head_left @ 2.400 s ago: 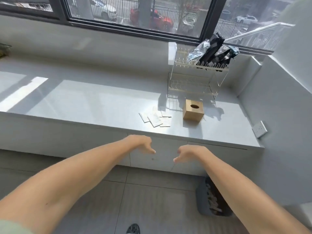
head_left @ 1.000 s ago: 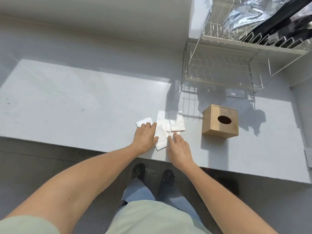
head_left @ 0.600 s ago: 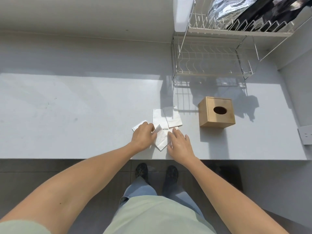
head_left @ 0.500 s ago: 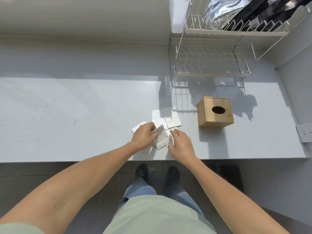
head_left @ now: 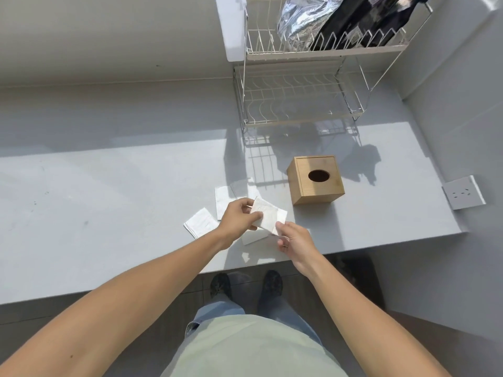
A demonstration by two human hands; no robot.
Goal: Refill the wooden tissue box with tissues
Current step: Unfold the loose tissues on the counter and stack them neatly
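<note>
- While lifted clear of the grey desk (head_left: 81, 213), one folded white tissue (head_left: 268, 217) held between both hands, tilted, near the front edge
- Left hand (head_left: 238, 217) curled round the tissue's left end, thumb on top, fingers beneath
- Right hand (head_left: 295, 240) pinching the tissue's lower right corner between thumb and forefinger, remaining fingers loosely curled
- Lying flat on the desk under and around the hands, more loose tissues: one (head_left: 200, 223) to the left of the left wrist, one (head_left: 223, 201) behind the left hand, another (head_left: 246, 187) further back and partly in shadow, one (head_left: 253, 236) directly below the held piece
- Standing upright on the desk to the right of the tissues and apart from them, wooden tissue box (head_left: 315, 179), cube-shaped, oval opening in its top facing up, inside dark, contents impossible to tell
- Behind the box against the wall, two-tier white wire rack (head_left: 299, 104); lower tier bare, upper tier carrying a silver foil bag (head_left: 302, 17) and black packets (head_left: 362, 20)
- Fixed to the right-hand wall near the desk's far end, white wall socket (head_left: 462, 195)
- Below the desk edge, two dark shoes (head_left: 245, 285) on the tiled floor, jeans and a pale green top in the foreground
</note>
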